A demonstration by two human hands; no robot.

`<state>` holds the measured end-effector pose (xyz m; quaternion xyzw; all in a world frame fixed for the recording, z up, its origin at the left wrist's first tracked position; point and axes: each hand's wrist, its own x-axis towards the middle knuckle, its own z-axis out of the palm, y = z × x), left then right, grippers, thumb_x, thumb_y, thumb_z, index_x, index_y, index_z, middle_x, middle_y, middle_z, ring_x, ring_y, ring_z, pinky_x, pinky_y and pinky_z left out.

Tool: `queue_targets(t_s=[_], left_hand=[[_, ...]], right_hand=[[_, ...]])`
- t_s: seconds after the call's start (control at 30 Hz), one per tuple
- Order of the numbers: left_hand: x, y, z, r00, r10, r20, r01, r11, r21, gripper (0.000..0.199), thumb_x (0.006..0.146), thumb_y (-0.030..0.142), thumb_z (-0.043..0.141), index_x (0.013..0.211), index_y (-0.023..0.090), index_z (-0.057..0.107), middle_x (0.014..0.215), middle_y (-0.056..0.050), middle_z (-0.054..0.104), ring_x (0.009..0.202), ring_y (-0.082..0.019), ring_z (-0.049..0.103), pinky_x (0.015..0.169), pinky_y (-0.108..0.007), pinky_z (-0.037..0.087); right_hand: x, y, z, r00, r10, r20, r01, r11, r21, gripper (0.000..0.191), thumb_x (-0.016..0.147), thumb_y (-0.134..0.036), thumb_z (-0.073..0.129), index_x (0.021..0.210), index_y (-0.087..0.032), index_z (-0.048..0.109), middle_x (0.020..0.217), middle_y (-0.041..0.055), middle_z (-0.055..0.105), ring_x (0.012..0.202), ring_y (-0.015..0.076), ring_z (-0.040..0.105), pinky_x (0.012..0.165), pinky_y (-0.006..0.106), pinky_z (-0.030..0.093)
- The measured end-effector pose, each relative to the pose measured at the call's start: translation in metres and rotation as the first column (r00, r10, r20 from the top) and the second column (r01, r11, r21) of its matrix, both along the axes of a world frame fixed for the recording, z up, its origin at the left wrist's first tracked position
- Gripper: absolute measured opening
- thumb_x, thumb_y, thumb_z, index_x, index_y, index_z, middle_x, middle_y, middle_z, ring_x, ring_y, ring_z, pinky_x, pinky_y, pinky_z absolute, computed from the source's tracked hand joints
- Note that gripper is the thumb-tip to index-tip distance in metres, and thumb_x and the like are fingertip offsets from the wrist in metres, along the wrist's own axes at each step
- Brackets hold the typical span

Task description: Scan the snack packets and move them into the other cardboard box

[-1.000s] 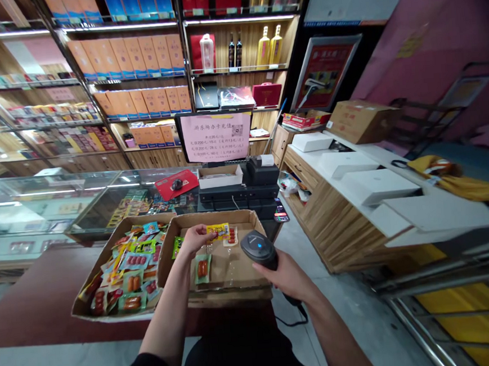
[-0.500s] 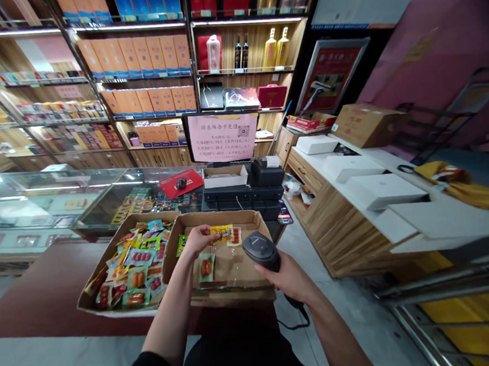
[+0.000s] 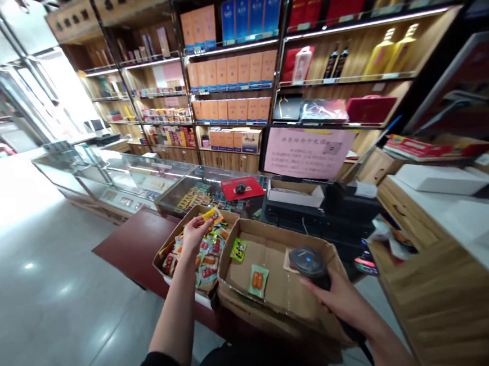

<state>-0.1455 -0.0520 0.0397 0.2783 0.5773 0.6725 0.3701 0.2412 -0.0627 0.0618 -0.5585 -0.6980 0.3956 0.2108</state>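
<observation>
My left hand pinches a yellow snack packet above the left cardboard box, which is full of mixed small packets. In my right hand is a dark handheld scanner, held over the right side of the right cardboard box. That box holds a green packet at its left, a clear packet with orange sausages near its front, and another packet partly hidden behind the scanner.
Behind the boxes are a glass counter, a red sheet with a small dark object, and a monitor with a pink notice. A phone lies right of the boxes. Wooden cabinets with white boxes stand at the right.
The view has turned left. My left hand has carried the yellow packet from the right box to over the left box. My right hand still holds the scanner over the right box.
</observation>
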Motion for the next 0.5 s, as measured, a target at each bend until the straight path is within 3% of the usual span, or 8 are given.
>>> queue_targets(t_s=[0.1,0.23,0.33,0.5], left_hand=[[-0.021,-0.012,0.005,0.999,0.051,0.009,-0.051,0.999,-0.016,0.064,0.053,0.045,0.091,0.101,0.009,0.068,0.089,-0.01,0.074,0.077,-0.018,0.071,0.073,-0.03,0.058],[-0.026,-0.013,0.005,1.0,0.022,0.014,-0.021,0.998,-0.051,0.065,0.051,0.043,0.092,0.101,0.009,0.069,0.088,-0.01,0.074,0.069,-0.016,0.07,0.071,-0.03,0.059],[-0.019,-0.002,0.004,0.999,-0.039,-0.016,0.039,0.998,-0.054,0.062,0.051,0.044,0.091,0.097,0.009,0.069,0.084,-0.009,0.074,0.071,-0.017,0.07,0.07,-0.03,0.058],[0.015,0.034,-0.002,0.968,-0.233,-0.096,0.226,0.971,-0.083,0.059,0.053,0.047,0.089,0.095,0.011,0.07,0.081,-0.007,0.073,0.074,-0.017,0.068,0.067,-0.028,0.057]], right_hand=[[-0.009,0.009,-0.003,0.998,0.02,0.057,-0.018,0.999,-0.029,0.047,0.075,-0.058,0.064,0.098,-0.018,0.067,0.052,0.0006,0.064,0.049,0.0219,0.063,0.049,0.031,0.046],[-0.02,0.012,-0.002,0.995,0.036,0.093,-0.033,0.999,-0.037,0.049,0.077,-0.062,0.061,0.098,-0.018,0.065,0.052,0.0002,0.064,0.047,0.0213,0.062,0.049,0.03,0.045],[-0.025,0.01,-0.003,0.996,0.006,0.084,-0.006,1.0,-0.002,0.05,0.077,-0.061,0.062,0.101,-0.018,0.066,0.056,0.0017,0.067,0.053,0.0228,0.065,0.052,0.031,0.047],[-0.021,-0.002,-0.004,0.992,-0.127,-0.023,0.129,0.986,0.106,0.046,0.073,-0.054,0.069,0.101,-0.017,0.068,0.082,0.0078,0.075,0.083,0.0283,0.071,0.071,0.036,0.055]])
